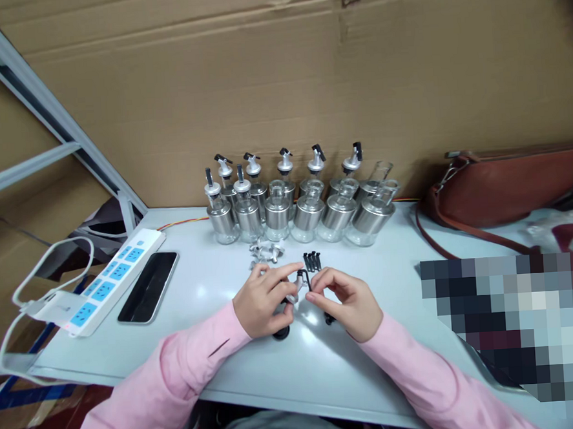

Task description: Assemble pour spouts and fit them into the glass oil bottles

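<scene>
L hand (263,301) is clamped on small silvery-metal pourer top (299,283), R hand (354,304) on slim black plastic-looking lever (309,281); lever prob. being fitted, careful alignment needed next.

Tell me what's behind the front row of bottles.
A second row of bottles: five wear silver spouts with black levers; the rightmost has a bare neck. Cardboard stands behind. The front row hides their bases and much of their bodies.
</scene>
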{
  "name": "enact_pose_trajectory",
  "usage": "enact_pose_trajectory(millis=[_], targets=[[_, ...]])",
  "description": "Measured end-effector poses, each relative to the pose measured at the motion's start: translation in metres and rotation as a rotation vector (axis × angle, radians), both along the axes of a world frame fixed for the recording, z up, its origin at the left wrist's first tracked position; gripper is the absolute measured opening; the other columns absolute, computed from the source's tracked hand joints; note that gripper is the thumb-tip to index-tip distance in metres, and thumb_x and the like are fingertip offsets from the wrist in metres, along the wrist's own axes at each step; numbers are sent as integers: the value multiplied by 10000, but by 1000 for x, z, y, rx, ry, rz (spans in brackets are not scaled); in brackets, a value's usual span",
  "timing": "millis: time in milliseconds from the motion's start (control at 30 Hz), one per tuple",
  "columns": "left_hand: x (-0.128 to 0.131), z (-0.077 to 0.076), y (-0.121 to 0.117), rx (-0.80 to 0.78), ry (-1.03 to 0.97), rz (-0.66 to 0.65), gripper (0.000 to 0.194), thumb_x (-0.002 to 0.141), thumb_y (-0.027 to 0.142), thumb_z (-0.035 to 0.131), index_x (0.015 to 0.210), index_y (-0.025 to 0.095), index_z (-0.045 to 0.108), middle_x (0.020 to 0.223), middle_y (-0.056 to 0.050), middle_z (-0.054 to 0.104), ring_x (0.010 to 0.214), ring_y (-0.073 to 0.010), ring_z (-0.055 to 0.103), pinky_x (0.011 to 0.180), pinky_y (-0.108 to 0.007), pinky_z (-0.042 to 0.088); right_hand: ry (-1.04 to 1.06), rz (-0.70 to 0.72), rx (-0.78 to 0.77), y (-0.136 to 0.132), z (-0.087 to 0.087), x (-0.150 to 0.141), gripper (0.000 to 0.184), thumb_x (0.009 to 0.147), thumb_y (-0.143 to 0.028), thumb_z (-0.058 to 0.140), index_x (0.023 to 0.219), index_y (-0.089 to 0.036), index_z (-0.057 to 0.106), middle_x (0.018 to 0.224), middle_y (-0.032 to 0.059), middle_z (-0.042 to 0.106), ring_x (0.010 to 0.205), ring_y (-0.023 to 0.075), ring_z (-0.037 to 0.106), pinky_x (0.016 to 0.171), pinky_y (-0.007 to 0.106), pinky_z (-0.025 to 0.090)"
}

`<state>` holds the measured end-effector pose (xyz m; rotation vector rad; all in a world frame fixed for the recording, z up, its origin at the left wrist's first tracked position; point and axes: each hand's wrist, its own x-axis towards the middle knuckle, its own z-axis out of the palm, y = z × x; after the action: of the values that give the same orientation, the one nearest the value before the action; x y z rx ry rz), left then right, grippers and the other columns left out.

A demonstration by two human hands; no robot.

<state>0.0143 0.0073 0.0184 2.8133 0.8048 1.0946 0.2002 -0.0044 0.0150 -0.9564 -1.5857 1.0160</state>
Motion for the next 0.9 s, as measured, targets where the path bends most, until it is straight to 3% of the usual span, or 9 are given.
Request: enact_pose_trajectory(millis=[167,367,567,900], targets=[[1,0,0,16,-11,-14,178,721,106,444,885,175,458,1156,-141,588,938,-180,603,763,-334,378,-7,14,-24,0,-1,-1,193,700,-294,660,605,-186,531,617,17,571,607,145,535,583,293,437],[1,0,-1,17,-45,-18,183,698,93,435,860,178,446,1123,-139,608,852,-164,622,754,-331,390,47,49,-92,0,3,0,213,676,-334,677,611,-184,540,614,21,583,592,135,532,571,280,444],[2,2,-2,-1,-88,-58,212,659,84,413,844,187,429,1105,-139,613,897,-170,611,774,-331,415,304,229,-424,5,-1,3,313,625,-379,725,829,-187,585,633,2,608,511,99,531,496,236,450],[4,-1,0,25,-135,-128,230,625,85,423,830,190,421,1072,-132,623,847,-163,612,696,-298,452,424,444,-510,4,-1,2,218,644,-336,728,821,-215,684,690,-19,597,570,76,511,555,205,431]])
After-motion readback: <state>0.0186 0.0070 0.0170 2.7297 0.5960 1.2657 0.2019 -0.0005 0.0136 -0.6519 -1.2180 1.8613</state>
